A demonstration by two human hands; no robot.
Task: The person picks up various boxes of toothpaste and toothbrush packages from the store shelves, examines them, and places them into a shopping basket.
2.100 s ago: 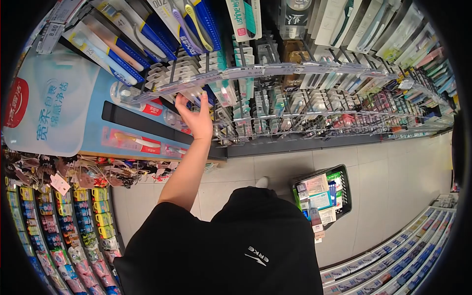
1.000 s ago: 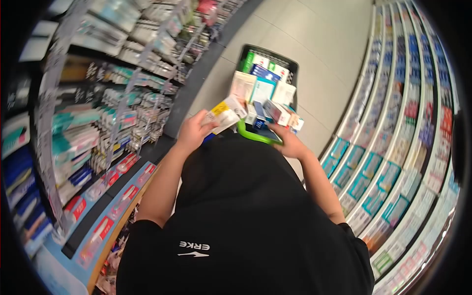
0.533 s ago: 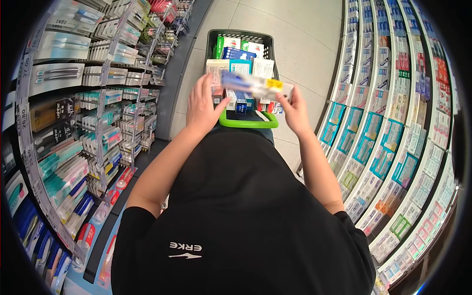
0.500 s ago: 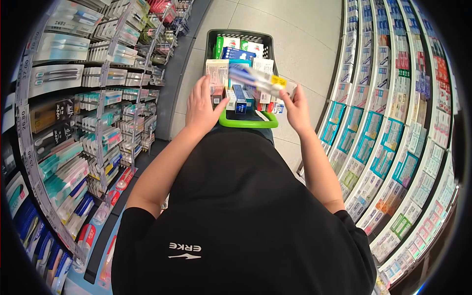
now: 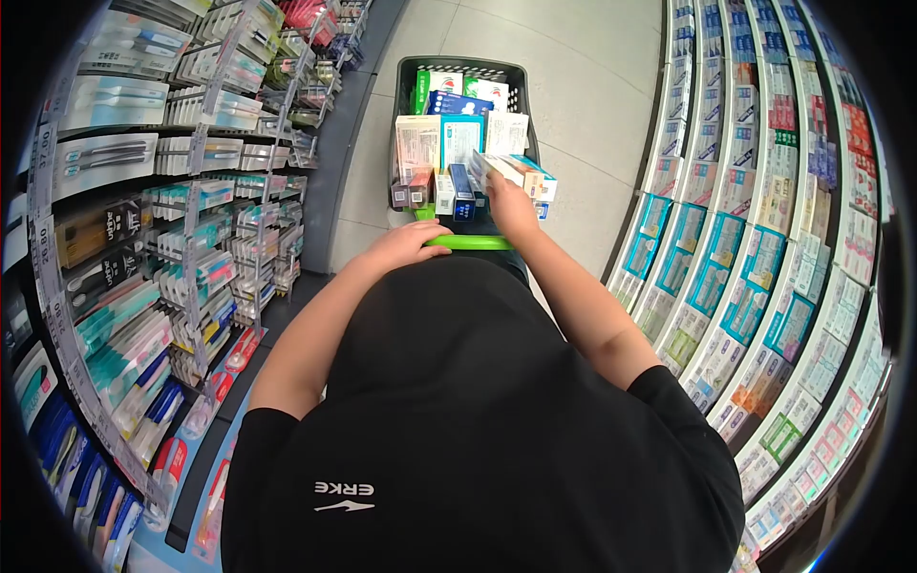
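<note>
Head camera is looking down over the person's black shirt (image 5: 458, 411) at a dark shopping basket (image 5: 522, 86), which is standing on the tiled floor (image 5: 583, 105) of a shop aisle, just in front of the person.

The left hand (image 5: 409, 244) is lying on the green handle (image 5: 479, 244) at the near edge of the basket. Its fingers are curling over the bar and pressing together, so the hand is closing on the handle.

The right hand (image 5: 509, 203) is reaching a little further forward, over the near right part of the basket. Its fingers are pinching the near end of a long box (image 5: 525, 173) with a teal and orange end. This long box is lying slanted on top of the other packs, and its far end is pointing to the right rim of the basket.

The basket is holding many packs standing close together: a white box (image 5: 417, 143) and a teal box (image 5: 460, 139) in the middle, a blue box (image 5: 460, 103) behind them, and a green box (image 5: 435, 81) at the far side.

On the left, racks of toothbrush packs (image 5: 143, 239) are hanging along the aisle. On the right, shelves of toothpaste boxes (image 5: 755, 248) are running along the other side.
</note>
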